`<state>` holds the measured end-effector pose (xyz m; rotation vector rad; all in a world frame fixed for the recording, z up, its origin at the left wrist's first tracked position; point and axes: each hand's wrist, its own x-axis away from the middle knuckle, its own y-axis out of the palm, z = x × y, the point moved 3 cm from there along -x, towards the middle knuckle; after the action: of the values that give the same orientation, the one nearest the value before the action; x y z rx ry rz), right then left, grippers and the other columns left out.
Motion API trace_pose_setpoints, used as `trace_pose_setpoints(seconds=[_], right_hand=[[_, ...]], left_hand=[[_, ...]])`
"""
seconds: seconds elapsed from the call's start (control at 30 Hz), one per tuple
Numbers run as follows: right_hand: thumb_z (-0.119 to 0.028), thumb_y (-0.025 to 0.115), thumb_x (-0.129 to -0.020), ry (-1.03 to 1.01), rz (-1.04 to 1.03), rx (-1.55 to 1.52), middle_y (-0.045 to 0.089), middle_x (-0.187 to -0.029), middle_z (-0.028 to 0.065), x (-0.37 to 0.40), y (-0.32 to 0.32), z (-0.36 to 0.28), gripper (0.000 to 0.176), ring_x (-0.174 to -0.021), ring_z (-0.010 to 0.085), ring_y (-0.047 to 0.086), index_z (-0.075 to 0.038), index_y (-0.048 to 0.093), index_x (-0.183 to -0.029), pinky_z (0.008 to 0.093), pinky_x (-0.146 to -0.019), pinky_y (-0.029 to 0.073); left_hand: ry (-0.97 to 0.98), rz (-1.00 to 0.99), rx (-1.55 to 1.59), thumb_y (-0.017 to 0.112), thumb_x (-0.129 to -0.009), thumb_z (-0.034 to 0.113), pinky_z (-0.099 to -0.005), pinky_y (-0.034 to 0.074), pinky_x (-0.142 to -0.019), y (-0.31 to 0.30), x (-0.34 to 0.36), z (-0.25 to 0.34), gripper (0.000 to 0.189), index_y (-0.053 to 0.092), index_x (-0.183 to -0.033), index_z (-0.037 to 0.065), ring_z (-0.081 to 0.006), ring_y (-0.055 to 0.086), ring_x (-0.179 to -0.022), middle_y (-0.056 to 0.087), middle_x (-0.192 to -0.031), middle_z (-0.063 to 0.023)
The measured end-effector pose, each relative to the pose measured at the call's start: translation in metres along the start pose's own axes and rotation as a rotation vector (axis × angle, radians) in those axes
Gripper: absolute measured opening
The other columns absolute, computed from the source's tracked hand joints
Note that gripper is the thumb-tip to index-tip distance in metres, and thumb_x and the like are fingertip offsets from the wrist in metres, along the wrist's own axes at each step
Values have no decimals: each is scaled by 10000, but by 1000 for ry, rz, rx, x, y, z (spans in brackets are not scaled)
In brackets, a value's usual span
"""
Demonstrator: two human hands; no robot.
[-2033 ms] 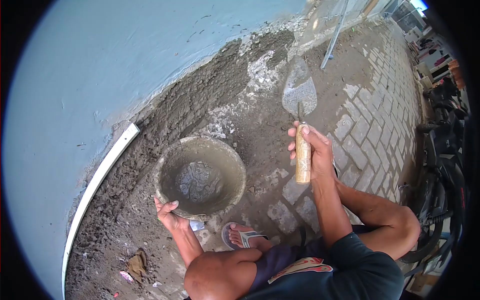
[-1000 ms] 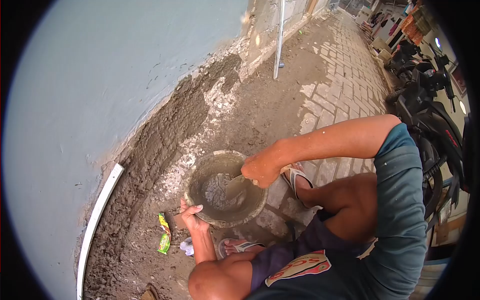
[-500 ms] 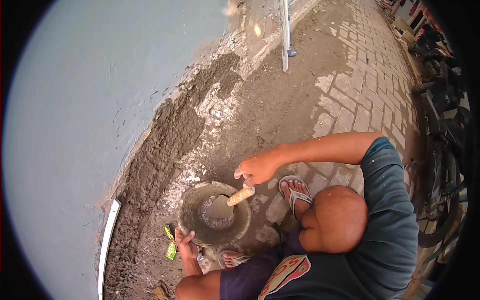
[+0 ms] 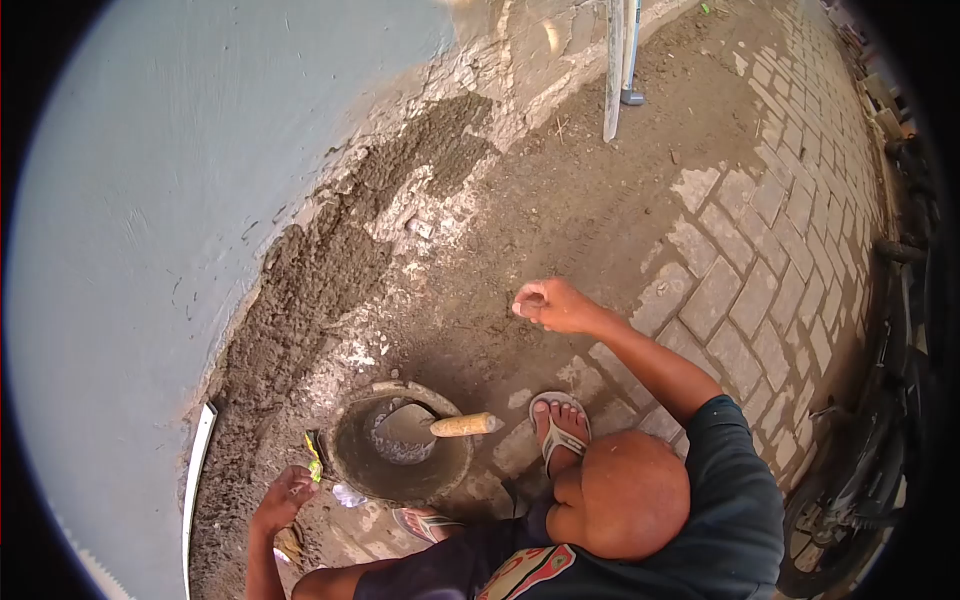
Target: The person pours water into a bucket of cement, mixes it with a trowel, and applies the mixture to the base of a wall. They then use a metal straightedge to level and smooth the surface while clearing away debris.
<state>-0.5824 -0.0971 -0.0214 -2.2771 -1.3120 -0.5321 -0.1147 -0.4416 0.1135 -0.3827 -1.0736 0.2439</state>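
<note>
My left hand [image 4: 285,498] is beside the bucket, its fingers closed on a small green and yellow wrapper [image 4: 316,468]. Over the bare soil, my right hand [image 4: 556,304] hovers with loosely curled fingers and nothing visible in them. A dark round mortar bucket [image 4: 462,468] stands on the ground between my feet and the wall. Inside it rests a trowel [image 4: 408,424], its blade down in a little grey mix and its wooden handle leaning over the rim toward my right side.
A grey painted wall [image 4: 200,200] fills the left, with rough wet mortar [image 4: 310,270] along its foot. A white strip [image 4: 198,490] leans there. Upright poles [image 4: 613,80] stand ahead. Paving blocks [image 4: 740,250] lie rightward, with parked motorcycles [image 4: 880,420] beyond. White crumpled litter [image 4: 348,495] lies near the bucket.
My right hand has left the trowel handle and moved up and away from the bucket. My left hand has let go of the bucket rim and taken the wrapper. The view has shifted rightward.
</note>
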Motion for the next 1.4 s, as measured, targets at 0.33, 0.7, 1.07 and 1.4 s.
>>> trace_pose_setpoints(seconds=[0.33, 0.7, 1.07, 1.4], right_hand=[[-225, 617, -908, -255, -296, 304, 667, -813, 212, 0, 76, 14, 253, -793, 364, 653, 22, 636, -961, 430, -747, 495], [-251, 651, -893, -398, 353, 345, 675, -863, 204, -182, 59, -46, 348, -857, 364, 658, 56, 637, -1054, 445, -760, 515], [-309, 476, -982, -462, 390, 840, 672, -905, 267, -202, 70, -67, 397, -855, 437, 661, 43, 655, -941, 505, -781, 538], [-349, 469, -988, -376, 280, 799, 663, -947, 302, -209, 66, -63, 463, -922, 469, 644, 89, 604, -1052, 514, -814, 524]], left_hand=[[331, 274, -514, 681, -885, 205, -434, 451, -953, 32, 23, 168, 375, 550, -1173, 5, -412, 577, -1111, 612, -1153, -227], [154, 289, -338, 663, -883, 163, -426, 453, -911, 72, 102, 124, 304, 569, -1117, -7, -399, 590, -1052, 621, -1097, -197], [13, 483, -183, 651, -869, 139, -413, 446, -910, 65, 165, 82, 293, 580, -1102, -24, -377, 591, -1027, 624, -1080, -179], [69, 431, -238, 650, -857, 109, -414, 447, -902, 66, 153, 84, 267, 584, -1076, -27, -381, 594, -1015, 638, -1049, -173]])
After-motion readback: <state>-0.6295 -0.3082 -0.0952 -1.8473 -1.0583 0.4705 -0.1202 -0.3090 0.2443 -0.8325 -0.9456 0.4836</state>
